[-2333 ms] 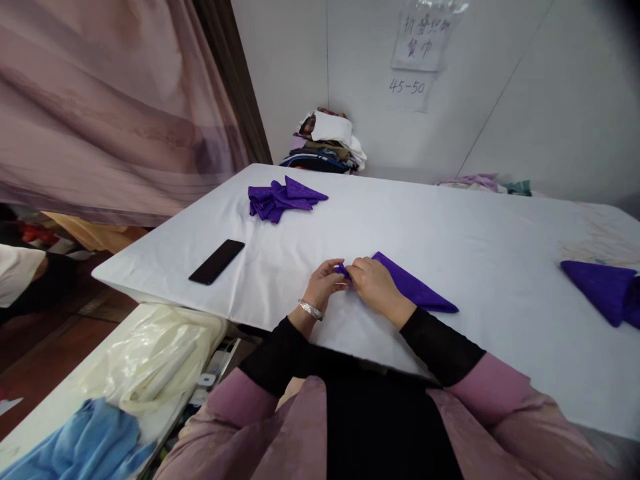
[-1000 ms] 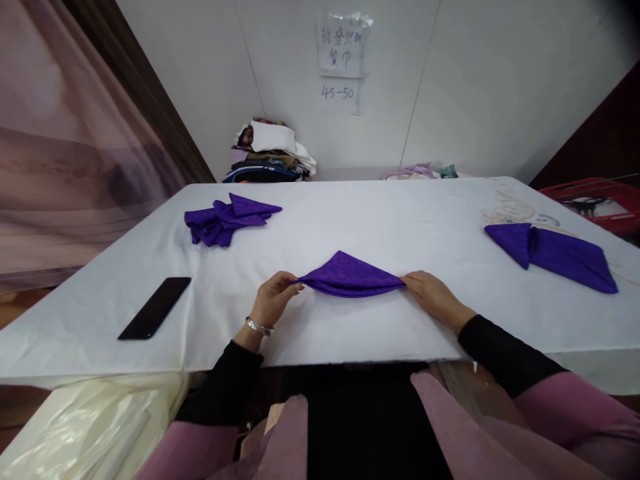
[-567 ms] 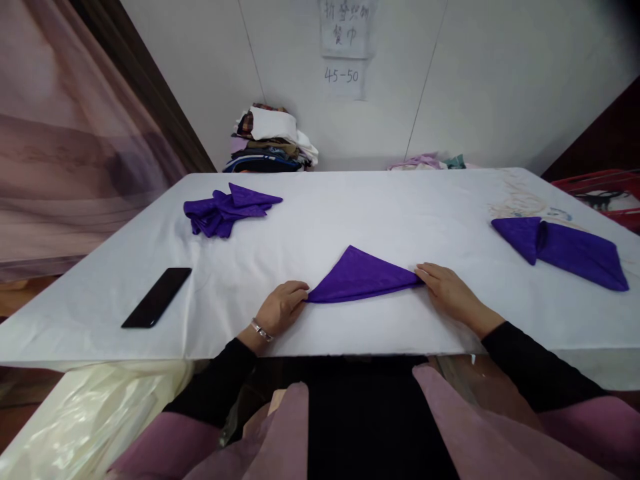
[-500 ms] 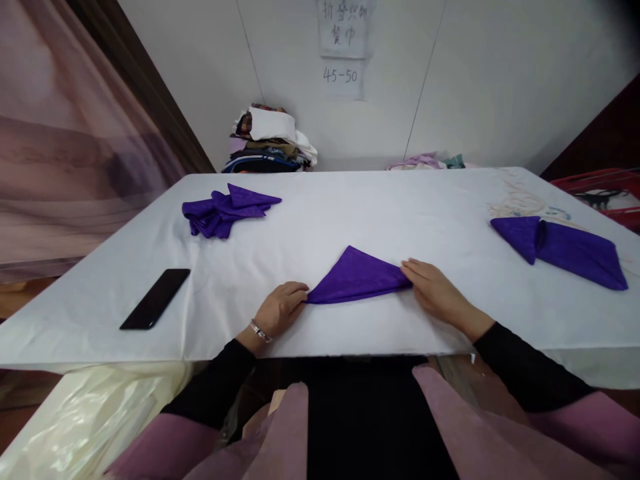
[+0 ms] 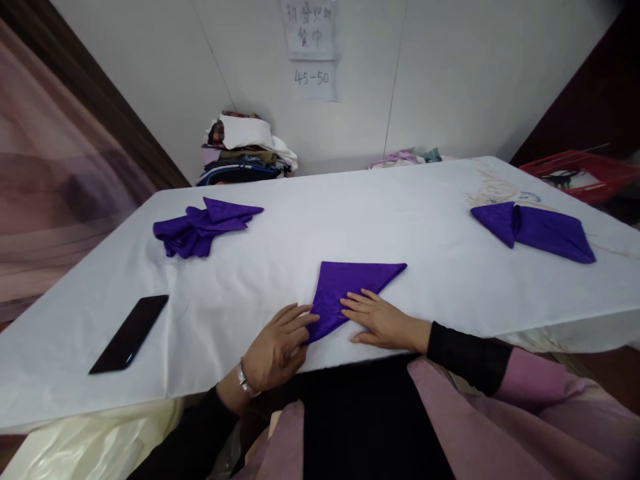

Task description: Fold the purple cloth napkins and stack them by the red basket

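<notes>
A purple cloth napkin, folded into a flat pointed shape, lies near the table's front edge. My left hand has its fingers bent over the lower left edge of this napkin, gripping it by the corner; the thumb is mostly hidden. Flat on the napkin's lower right edge rests my right hand, fingers spread and palm down. To the far right lies another folded purple napkin with a pointed left end. A crumpled bunch of purple cloth sits at the back left.
A black phone lies on the left of the white-covered table. Stacked clothes stand behind its back edge. Pale cords lie at the back right, near a red basket. Handwritten paper hangs on the wall.
The napkin under my hands has turned, its long edge now slanting up to the right. My right hand has left the right corner and moved left onto the cloth. The view has shifted.
</notes>
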Demonstrator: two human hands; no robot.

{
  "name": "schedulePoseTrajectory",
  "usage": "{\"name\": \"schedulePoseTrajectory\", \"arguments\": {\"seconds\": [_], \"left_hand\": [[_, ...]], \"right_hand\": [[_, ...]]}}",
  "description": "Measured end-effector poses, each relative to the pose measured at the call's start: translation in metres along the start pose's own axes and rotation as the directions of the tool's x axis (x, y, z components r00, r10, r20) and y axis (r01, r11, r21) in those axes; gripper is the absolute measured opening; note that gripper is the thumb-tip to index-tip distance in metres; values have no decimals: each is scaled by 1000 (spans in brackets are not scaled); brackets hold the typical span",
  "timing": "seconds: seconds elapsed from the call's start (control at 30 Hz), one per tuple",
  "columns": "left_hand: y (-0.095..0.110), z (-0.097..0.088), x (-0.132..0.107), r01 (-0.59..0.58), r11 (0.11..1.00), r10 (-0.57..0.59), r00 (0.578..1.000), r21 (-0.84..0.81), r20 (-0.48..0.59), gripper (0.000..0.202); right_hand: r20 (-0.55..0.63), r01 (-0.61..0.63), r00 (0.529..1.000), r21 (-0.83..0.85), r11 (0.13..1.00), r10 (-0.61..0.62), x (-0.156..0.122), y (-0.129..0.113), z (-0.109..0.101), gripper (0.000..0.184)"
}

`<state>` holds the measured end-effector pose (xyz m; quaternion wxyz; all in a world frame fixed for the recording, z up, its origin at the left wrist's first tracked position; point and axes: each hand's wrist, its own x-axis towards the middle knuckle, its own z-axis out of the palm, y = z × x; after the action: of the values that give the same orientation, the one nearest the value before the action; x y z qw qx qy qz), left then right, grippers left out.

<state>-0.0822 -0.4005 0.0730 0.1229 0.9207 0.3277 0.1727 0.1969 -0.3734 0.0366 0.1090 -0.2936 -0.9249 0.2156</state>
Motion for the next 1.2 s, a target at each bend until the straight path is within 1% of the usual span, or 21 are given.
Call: {"name": "schedulePoseTrajectory", "arguments": {"seconds": [0.1,0.17,0.2,0.23,0.27,0.33,0.37,0.4,0.43,0.5,0.53,0.57,0.6,0.67,0.77,0.83,0.93,1.0,1.07,1.2], "left_hand": [[15,-6,19,-40,994,41,999,-104,4,14],[23,-8,35,-34,986,36,999,-164,7,11],[26,-8,44,-16,984,18,1000,-177,8,9],[28,-7,53,14,983,-14,1000,-181,5,8],[30,-5,61,55,981,-57,998,-184,-4,8],[31,1,77,148,962,-159,987,-228,-30,9],[29,5,84,188,937,-208,977,-296,-38,10],[26,10,90,220,893,-253,967,-393,-32,12],[22,14,95,244,831,-287,958,-500,-10,17],[10,21,103,290,688,-321,944,-665,79,30],[4,24,104,323,631,-324,936,-706,138,34],[-2,26,105,358,597,-318,927,-718,198,37],[-7,27,104,391,584,-312,917,-711,248,38],[-13,25,100,431,592,-305,902,-681,305,38],[-15,19,93,429,624,-317,903,-653,290,34],[-15,17,90,434,622,-326,900,-652,289,33],[-17,21,86,455,619,-351,889,-640,293,38],[-19,28,84,463,641,-390,883,-612,259,40],[-20,35,83,461,675,-435,879,-576,194,38],[-17,43,85,475,764,-498,864,-437,69,32]], "right_hand": [[-76,9,997,169,986,4,1,-23,3,73],[-149,15,988,361,933,41,4,-37,7,79],[-190,7,977,469,883,94,5,-42,10,78],[-225,-8,960,575,818,168,6,-46,12,72],[-244,-26,936,674,738,256,6,-47,13,61],[-217,-68,878,826,559,427,5,-47,15,36],[-179,-83,854,880,468,488,3,-45,15,30],[-133,-89,839,923,375,527,2,-44,16,29],[-86,-87,833,955,283,547,0,-42,16,29],[-33,-47,828,991,127,559,-4,-40,15,30],[-22,-22,827,997,71,562,-6,-39,15,31],[-18,-1,823,999,33,568,-7,-38,15,33],[-21,15,817,1000,14,576,-8,-36,14,34],[-36,44,798,999,2,602,-8,-32,11,35],[-48,60,747,998,5,663,-8,-22,4,33],[-42,42,718,999,17,695,-7,-13,-3,31],[-19,-29,707,998,56,707,-5,3,-14,30],[-5,-100,711,989,109,703,-3,14,-19,29],[-12,-168,719,967,190,695,1,27,-23,28],[-97,-229,728,898,375,678,9,51,-22,23]]}}
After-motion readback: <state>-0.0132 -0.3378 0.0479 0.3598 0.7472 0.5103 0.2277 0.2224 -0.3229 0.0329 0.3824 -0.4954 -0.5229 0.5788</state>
